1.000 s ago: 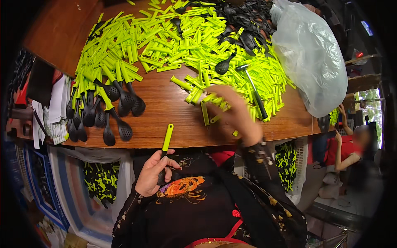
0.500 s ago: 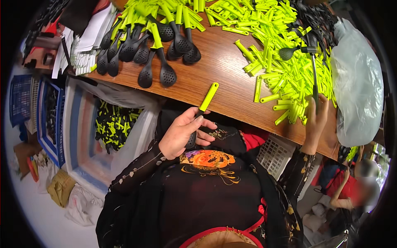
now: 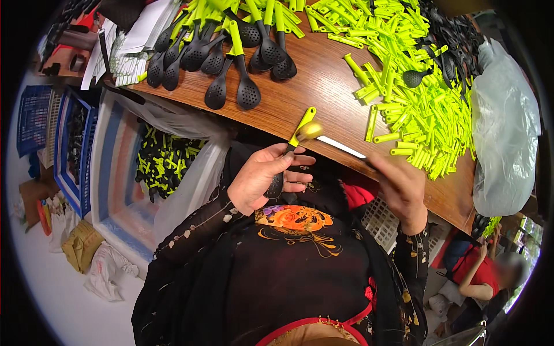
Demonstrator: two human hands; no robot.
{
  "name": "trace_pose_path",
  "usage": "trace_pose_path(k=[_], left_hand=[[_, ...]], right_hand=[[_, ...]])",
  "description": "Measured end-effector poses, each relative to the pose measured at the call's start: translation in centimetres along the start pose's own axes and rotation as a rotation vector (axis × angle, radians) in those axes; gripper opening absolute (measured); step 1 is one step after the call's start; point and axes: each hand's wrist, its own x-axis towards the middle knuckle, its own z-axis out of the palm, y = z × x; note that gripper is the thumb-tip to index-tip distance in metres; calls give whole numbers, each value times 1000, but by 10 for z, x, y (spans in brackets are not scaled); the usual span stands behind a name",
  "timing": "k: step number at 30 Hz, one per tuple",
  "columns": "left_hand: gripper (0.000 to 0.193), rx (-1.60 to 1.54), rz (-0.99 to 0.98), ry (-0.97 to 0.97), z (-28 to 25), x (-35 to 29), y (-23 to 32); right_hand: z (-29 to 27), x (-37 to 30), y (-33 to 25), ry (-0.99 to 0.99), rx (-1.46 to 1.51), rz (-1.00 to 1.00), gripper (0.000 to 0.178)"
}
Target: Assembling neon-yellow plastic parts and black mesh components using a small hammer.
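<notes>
My left hand (image 3: 257,177) is closed around the black neck of a small perforated spoon (image 3: 304,119). Its lime-green handle sticks up past my fingers toward the table edge, and its black bowl hangs below my palm. My right hand (image 3: 404,187) grips a hammer (image 3: 341,147) by its dark handle end. The hammer's shaft shows bright and its blurred, brassy-looking head overlaps the green handle in this view; whether the two touch I cannot tell. Finished-looking black perforated spoons (image 3: 248,92) with green handles lie at the table's far left.
A heap of loose green handles (image 3: 404,109) covers the right of the wooden table (image 3: 311,75), with black spoon parts (image 3: 450,34) behind. A clear plastic bag (image 3: 505,127) stands at right. Lower left, a lined bin (image 3: 115,190) holds black-and-green pieces. Another person (image 3: 479,268) sits at lower right.
My right hand has brought the hammer from above the handle heap leftward to the spoon's green handle. My left hand still holds the spoon. The view has shifted slightly.
</notes>
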Motion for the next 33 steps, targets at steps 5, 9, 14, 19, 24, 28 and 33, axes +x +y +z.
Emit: trace_pose_path(k=[5,9,14,19,24,28,33], left_hand=[[31,-38,3,25,4,-1,1],[34,-12,5,-6,5,0,5],[35,-13,7,-6,5,-2,4],[35,10,-1,-3,7,-3,5],[34,2,6,-18,7,-1,7],[32,60,-10,94,13,-2,9],[32,-158,-23,-106,-5,6,2]], right_hand=[[10,-10,9,-231,-104,31,49],[10,-6,7,54,85,62,48],[8,-5,10,-64,-62,90,46],[14,-8,11,-98,-183,112,46],[17,-6,13,48,-136,91,48],[27,-8,14,-51,-196,50,47],[23,-6,15,25,15,222,44]])
